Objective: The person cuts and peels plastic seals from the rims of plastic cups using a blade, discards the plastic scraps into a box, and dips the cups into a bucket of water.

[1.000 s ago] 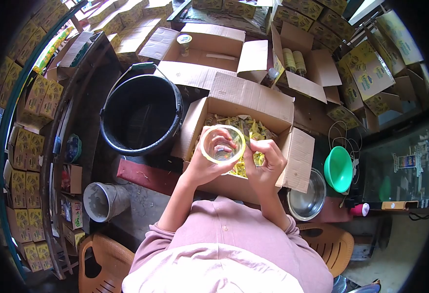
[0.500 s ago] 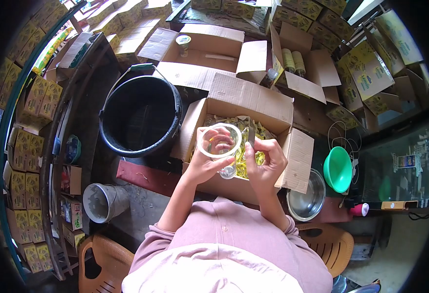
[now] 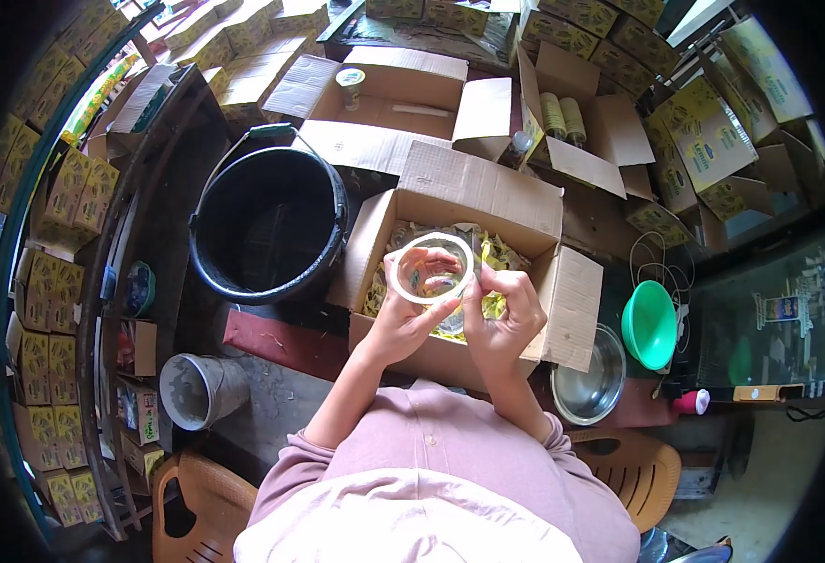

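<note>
My left hand (image 3: 399,319) is wrapped round a clear plastic cup (image 3: 431,269), whose pale rim faces up toward the camera. Close against the cup's right side, my right hand (image 3: 506,314) pinches a thin dark blade (image 3: 477,251) between thumb and fingers. Both hands are above an open cardboard box (image 3: 473,192). Inside it lie yellow-green strips (image 3: 497,253) and some clear plastic pieces, partly hidden by my hands and the cup.
A large black bucket (image 3: 267,225) stands left of the box, with a grey bucket (image 3: 203,389) below it. Right are a metal bowl (image 3: 589,375) and a green bowl (image 3: 650,325). Behind, an open carton (image 3: 384,136) holds a lidded cup (image 3: 351,86); another (image 3: 600,169) holds stacked lids.
The cup has tilted and shifted in my left hand, first left and then back right. My right hand with the blade has come back against the cup's rim.
</note>
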`<control>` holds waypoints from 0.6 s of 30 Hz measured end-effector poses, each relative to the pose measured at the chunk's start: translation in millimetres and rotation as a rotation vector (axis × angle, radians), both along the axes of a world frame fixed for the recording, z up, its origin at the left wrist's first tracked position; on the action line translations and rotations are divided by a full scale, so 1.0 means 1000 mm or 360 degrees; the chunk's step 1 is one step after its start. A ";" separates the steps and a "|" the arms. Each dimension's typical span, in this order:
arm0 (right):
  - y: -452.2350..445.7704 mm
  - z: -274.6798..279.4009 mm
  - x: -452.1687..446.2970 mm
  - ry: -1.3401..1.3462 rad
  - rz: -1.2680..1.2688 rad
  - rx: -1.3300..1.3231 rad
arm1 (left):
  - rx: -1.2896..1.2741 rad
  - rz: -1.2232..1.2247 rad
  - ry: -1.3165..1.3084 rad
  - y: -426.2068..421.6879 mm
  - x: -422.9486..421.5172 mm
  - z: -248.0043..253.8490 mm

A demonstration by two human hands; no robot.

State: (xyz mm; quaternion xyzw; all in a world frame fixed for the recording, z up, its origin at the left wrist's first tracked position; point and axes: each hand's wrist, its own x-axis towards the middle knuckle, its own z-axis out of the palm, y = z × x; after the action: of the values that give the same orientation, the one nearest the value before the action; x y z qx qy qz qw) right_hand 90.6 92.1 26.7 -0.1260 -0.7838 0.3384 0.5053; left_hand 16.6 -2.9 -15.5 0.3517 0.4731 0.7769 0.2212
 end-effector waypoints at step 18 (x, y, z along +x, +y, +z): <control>0.005 0.000 -0.003 0.0036 0.0110 -0.0210 | -0.0154 0.0030 0.0268 -0.005 -0.008 0.004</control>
State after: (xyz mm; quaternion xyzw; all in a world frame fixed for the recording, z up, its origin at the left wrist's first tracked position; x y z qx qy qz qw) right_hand 87.8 96.8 26.5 -0.1279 -0.7579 0.4080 0.4926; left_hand 8.1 -8.3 -11.9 0.4001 0.5303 0.7229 0.1900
